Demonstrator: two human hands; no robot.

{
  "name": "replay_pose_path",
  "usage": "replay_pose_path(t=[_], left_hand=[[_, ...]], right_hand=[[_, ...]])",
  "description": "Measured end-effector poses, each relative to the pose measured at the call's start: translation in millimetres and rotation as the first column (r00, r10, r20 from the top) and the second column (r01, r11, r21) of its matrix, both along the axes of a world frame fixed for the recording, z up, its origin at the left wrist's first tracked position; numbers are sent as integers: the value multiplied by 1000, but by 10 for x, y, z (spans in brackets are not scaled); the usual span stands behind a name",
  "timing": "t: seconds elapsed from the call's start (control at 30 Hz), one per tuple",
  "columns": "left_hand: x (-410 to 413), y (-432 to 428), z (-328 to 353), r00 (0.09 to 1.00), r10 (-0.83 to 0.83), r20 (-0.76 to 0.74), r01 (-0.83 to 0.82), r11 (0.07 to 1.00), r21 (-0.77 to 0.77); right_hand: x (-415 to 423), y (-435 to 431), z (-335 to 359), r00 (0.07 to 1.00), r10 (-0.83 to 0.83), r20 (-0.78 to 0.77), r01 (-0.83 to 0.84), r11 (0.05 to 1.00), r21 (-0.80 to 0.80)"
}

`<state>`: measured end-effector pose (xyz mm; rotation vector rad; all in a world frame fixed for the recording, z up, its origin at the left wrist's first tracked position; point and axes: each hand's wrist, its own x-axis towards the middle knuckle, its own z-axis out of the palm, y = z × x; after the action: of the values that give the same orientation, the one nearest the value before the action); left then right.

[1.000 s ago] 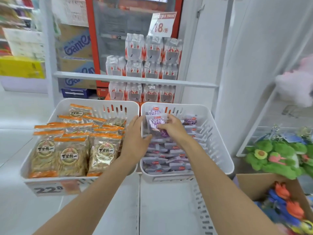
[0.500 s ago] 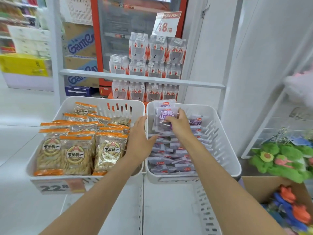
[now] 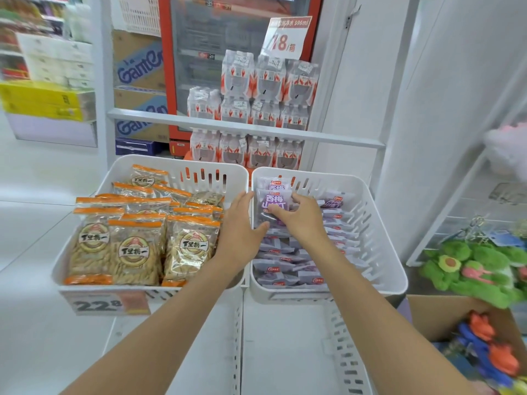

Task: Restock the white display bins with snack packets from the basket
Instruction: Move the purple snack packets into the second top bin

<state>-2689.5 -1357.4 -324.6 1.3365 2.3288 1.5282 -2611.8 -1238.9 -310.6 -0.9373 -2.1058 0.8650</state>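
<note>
Now that the purple packet (image 3: 272,205) stands further back in the right bin (image 3: 393,269), I log: right hand (image 3: 299,220) gripping it, left hand (image 3: 239,232) flat, steadying; placement nearly complete.

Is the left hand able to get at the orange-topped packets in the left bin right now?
Probably yes. The left hand, fingers straight, sits over the rim of the left bin; the orange-topped packets lie uncovered right beside it. The right hand grips a purple packet.
</note>
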Motion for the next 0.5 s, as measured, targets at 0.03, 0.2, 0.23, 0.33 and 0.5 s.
replay_pose_path(t=[0.03, 0.2, 0.23, 0.33, 0.5], left_hand=[[17, -26, 17, 1000, -15, -14, 15, 1000, -4], [203, -336, 109, 999, -47, -25, 45, 996, -80], [254, -439, 120, 998, -43, -38, 39, 994, -102], [468, -896, 104, 994, -72, -81, 62, 991, -117], [917, -2043, -285, 992, -112, -66, 96, 973, -209]], right_hand=[[34, -21, -10, 999, -36, -7, 36, 999, 31], [377, -417, -14, 995, -69, -71, 74, 995, 73], [467, -553, -26, 995, -58, -79, 64, 994, 84], [792, -1074, -131, 999, -33, -39, 34, 998, 44], [1403, -2117, -604, 986, 134, 97, -129, 990, -63]])
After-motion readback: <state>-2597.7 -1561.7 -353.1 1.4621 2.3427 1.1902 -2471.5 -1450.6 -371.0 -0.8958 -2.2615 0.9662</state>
